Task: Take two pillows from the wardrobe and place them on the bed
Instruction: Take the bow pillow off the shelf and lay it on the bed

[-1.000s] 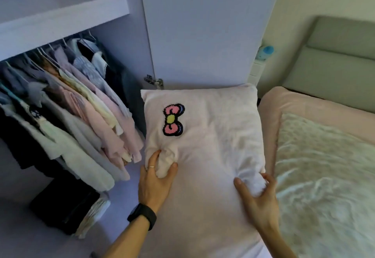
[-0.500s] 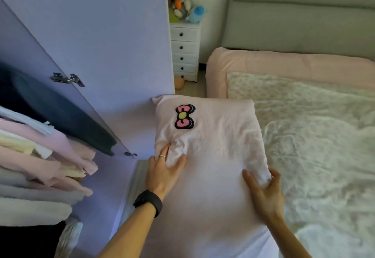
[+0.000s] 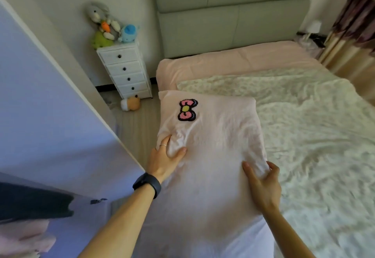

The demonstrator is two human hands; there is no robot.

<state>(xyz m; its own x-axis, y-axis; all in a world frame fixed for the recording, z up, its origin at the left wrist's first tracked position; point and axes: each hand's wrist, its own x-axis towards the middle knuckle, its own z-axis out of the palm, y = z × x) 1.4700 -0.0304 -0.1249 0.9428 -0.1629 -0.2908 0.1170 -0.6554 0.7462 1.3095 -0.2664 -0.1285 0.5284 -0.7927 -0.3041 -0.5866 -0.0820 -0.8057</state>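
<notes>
The bed takes up the right half of the view, its crumpled pale quilt pulled down from a strip of pink sheet below the grey headboard; that bare strip looks like the place meant for pillows, and none lies there yet. On the left stands the open wardrobe door, lilac, swung out toward the gap between wardrobe and bed, with the edge of some folded clothes just showing at the lower left corner.

The pink pillow is out of the wardrobe and carried lengthwise in front of the person, its far end with the bow patch pointing at the head of the bed and already hanging over the mattress edge. It is held flat and long, which I judge keeps it clear of the door.

The left hand pinches a fold of the cover at the pillow's left edge, thumb on top and fingers tucked under (a ring and a dark wristband show). The right hand clamps the right edge the same way, bunching the fabric. Gripping both sides steadies a soft, floppy load.

Beyond, a white drawer chest holds stuffed toys.
</notes>
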